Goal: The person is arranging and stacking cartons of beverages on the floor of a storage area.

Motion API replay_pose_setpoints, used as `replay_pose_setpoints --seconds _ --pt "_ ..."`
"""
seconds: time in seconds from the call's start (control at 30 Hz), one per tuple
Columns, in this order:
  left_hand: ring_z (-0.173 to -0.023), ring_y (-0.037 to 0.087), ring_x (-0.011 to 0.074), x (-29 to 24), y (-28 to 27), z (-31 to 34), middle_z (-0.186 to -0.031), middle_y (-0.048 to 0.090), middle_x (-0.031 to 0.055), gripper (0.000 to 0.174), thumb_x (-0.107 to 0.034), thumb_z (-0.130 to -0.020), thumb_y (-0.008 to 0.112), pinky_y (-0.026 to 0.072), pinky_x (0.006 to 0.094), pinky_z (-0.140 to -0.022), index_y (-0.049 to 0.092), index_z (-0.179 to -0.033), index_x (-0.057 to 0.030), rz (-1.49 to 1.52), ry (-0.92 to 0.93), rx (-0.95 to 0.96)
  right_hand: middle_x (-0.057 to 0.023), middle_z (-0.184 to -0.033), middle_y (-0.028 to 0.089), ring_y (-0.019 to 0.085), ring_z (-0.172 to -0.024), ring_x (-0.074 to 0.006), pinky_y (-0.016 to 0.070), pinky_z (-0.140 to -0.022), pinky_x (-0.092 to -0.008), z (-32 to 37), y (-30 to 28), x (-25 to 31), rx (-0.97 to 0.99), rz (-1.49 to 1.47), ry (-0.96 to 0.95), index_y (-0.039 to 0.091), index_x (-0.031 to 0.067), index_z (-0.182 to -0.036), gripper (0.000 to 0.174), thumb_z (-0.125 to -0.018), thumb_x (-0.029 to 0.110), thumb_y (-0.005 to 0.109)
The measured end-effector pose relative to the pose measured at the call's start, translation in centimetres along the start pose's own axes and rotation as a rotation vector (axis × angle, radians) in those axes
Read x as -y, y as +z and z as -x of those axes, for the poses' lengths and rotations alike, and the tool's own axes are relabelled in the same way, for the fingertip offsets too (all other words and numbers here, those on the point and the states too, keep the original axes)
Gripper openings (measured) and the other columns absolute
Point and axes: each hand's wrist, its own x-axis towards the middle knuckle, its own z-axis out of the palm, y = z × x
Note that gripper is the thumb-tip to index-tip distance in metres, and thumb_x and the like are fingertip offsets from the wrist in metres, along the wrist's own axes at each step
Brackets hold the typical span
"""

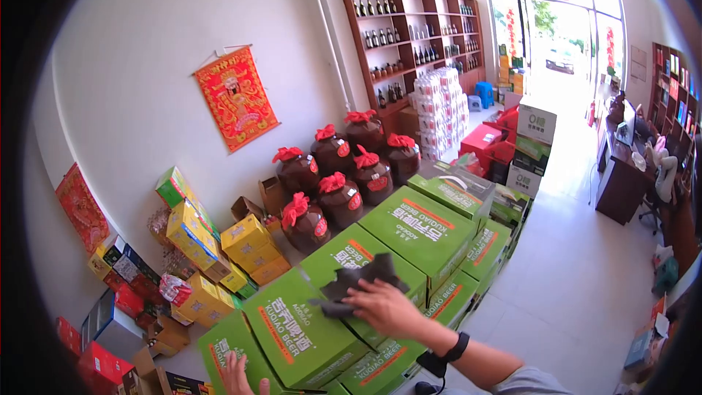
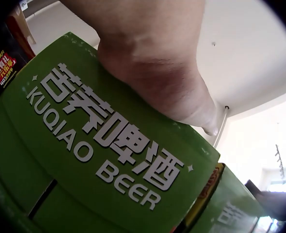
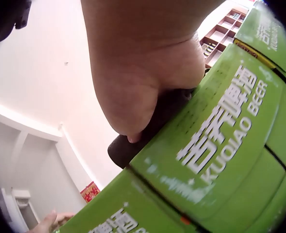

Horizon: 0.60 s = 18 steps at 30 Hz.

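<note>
My right hand (image 1: 386, 309) presses a dark grey cloth (image 1: 365, 276) onto the top of a green beer carton (image 1: 329, 257), its fingers stretched over the fabric. From the right wrist, the cloth (image 3: 169, 109) shows bunched beneath that hand, along the upper edge of the carton (image 3: 206, 141). My left hand (image 1: 238, 374) rests on the nearest green carton (image 1: 219, 336), at the bottom of the head view. The left wrist view has this hand (image 2: 157, 82) lying over the top edge of a carton (image 2: 104, 131) lettered KUQIAO BEER; most of its fingers are hidden there.
More green cartons (image 1: 417, 230) continue the stack away from me. Left of it stand brown jars (image 1: 340, 201) with red cloth tops and piled yellow boxes (image 1: 247, 243). A bottle shelf (image 1: 409, 44) lines the far wall. Pale floor (image 1: 545, 278) runs right, towards a desk (image 1: 621, 183).
</note>
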Motion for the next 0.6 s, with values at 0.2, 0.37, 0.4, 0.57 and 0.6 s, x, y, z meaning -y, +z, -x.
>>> replay_pose_setpoints --seconds 0.2,0.37,0.4,0.57,0.6 --pt "-0.164 0.037 0.0429 -0.7 -1.3 0.2 -0.169 0.052 0.0202 0.075 -0.064 -0.113 0.054 0.0330 0.0609 -0.132 0.057 -0.162 -0.0078 -0.010 0.037 -0.030 -0.0166 -0.166 0.057 0.045 -0.161 -0.0385 0.0304 -0.135 -0.0574 -1.0 4.0 7.2 0.163 -0.169 -0.202 0.061 0.0146 -0.158 0.050 -0.112 0.033 0.063" --pt "-0.161 0.042 0.0427 -0.4 -1.1 1.1 -0.167 0.055 0.0208 0.074 -0.064 -0.113 0.053 0.0385 0.0599 -0.128 0.061 -0.158 -0.0064 0.096 0.020 -0.093 -0.0263 -0.179 0.032 0.026 -0.169 -0.0442 0.0201 -0.138 -0.0600 0.8 -0.5 8.2 0.081 -0.258 -0.167 0.042 0.0160 -0.172 0.069 -0.111 0.035 0.067" --pt "-0.158 0.046 0.0427 -0.6 -1.2 1.2 -0.164 0.058 0.0212 0.072 -0.063 -0.113 0.053 0.0410 0.0592 -0.127 0.064 -0.155 -0.0055 0.135 0.024 -0.120 -0.0258 -0.178 0.034 0.028 -0.168 -0.0444 0.0218 -0.137 -0.0604 1.7 -2.1 7.9 0.021 -0.320 -0.166 0.044 0.0151 -0.171 0.068 -0.110 0.033 0.070" --pt "-0.127 0.068 0.0397 -2.7 -1.0 5.6 -0.133 0.074 0.0205 0.060 -0.055 -0.116 0.054 0.0531 0.0531 -0.111 0.076 -0.128 -0.0011 0.437 -0.057 -0.286 -0.0215 -0.171 0.047 0.043 -0.160 -0.0421 0.0371 -0.132 -0.0527 9.3 -8.1 2.0 -0.114 -0.418 0.133 0.056 0.0109 -0.161 0.057 -0.107 0.016 0.072" --pt "-0.114 0.073 0.0378 -3.2 -0.4 7.1 -0.121 0.078 0.0192 0.058 -0.052 -0.117 0.054 0.0573 0.0504 -0.103 0.077 -0.119 -0.0001 0.423 -0.094 -0.356 -0.0207 -0.168 0.051 0.047 -0.158 -0.0408 0.0388 -0.131 -0.0511 11.1 -9.2 0.1 -0.167 -0.420 0.220 0.058 0.0100 -0.158 0.054 -0.106 0.012 0.071"
